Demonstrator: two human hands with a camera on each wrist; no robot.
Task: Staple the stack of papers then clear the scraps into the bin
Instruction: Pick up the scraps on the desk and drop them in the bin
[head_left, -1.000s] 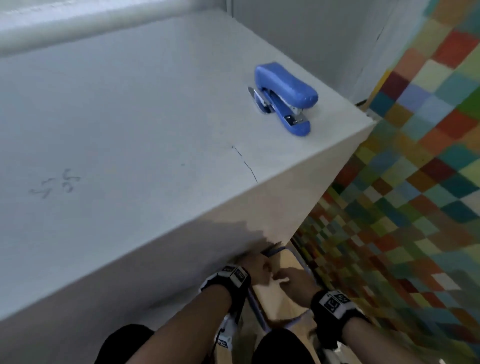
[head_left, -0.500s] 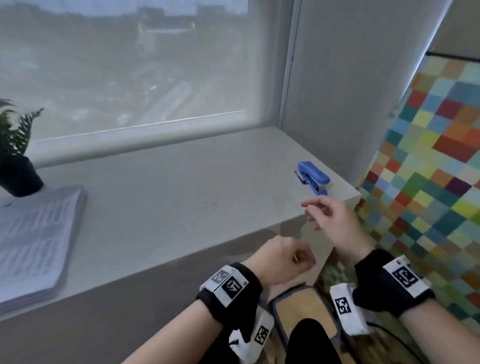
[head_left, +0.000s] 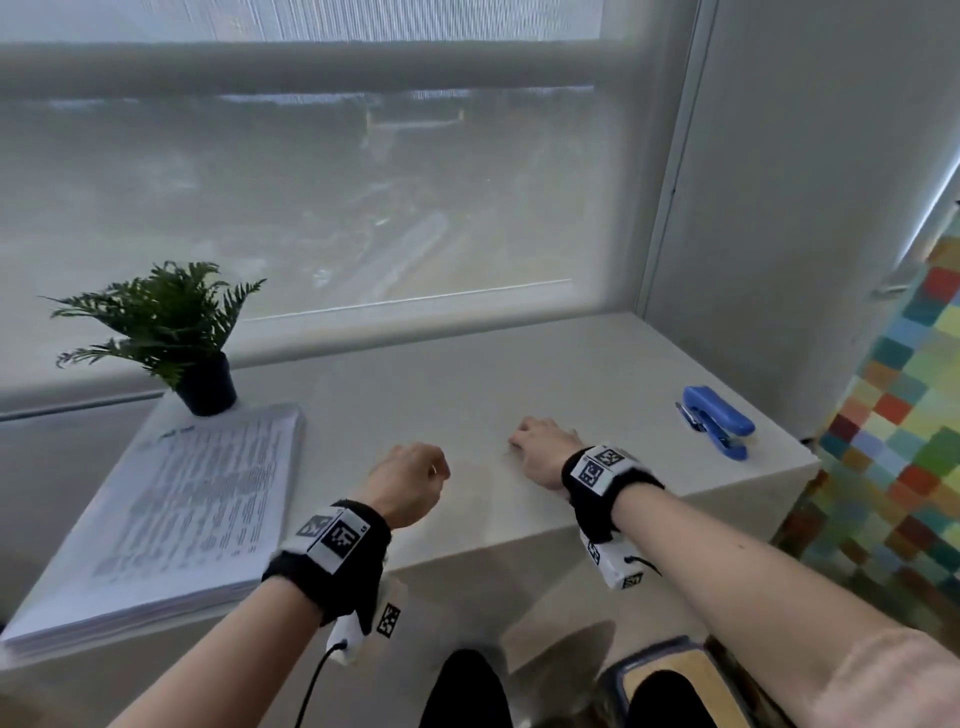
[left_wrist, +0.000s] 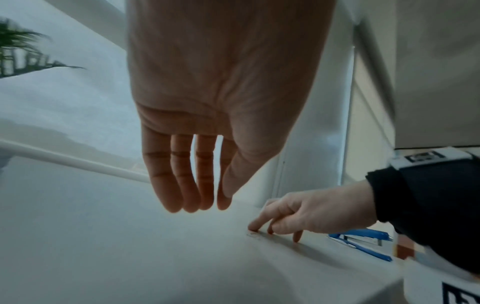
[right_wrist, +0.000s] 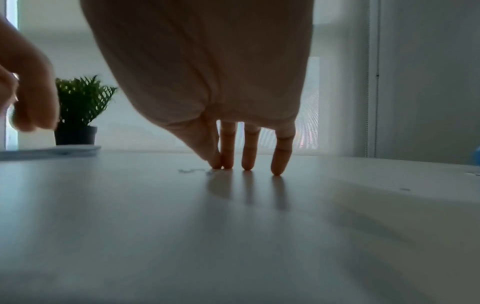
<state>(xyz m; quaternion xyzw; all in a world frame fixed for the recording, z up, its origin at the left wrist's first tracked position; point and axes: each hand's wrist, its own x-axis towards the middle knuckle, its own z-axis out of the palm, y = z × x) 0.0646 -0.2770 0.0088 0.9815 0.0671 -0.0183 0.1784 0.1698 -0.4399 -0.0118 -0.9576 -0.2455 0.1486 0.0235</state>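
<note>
A thick stack of printed papers (head_left: 192, 499) lies at the left end of the white ledge (head_left: 467, 379). The blue stapler (head_left: 719, 421) sits alone at the right end, also seen low in the left wrist view (left_wrist: 363, 240). A few tiny pale scraps (right_wrist: 192, 170) lie mid-ledge. My right hand (head_left: 519, 441) stands on its straight fingertips (right_wrist: 276, 170) beside them, thumb tip against index tip; whether a scrap sits between them is hidden. My left hand (head_left: 415, 467) hovers above the ledge, fingers (left_wrist: 182, 185) hanging down together, nothing visible in them.
A potted fern (head_left: 171, 332) stands behind the papers. The bin (head_left: 670, 675), with its wood-coloured lid, sits on the floor below the ledge's front edge, by my knees. A window with a blind backs the ledge, a wall closes its right end.
A second ago both hands were down at the bin under the ledge. They have risen onto the ledge: the right hand's fingertips now touch the surface by the scraps. The head view lifted.
</note>
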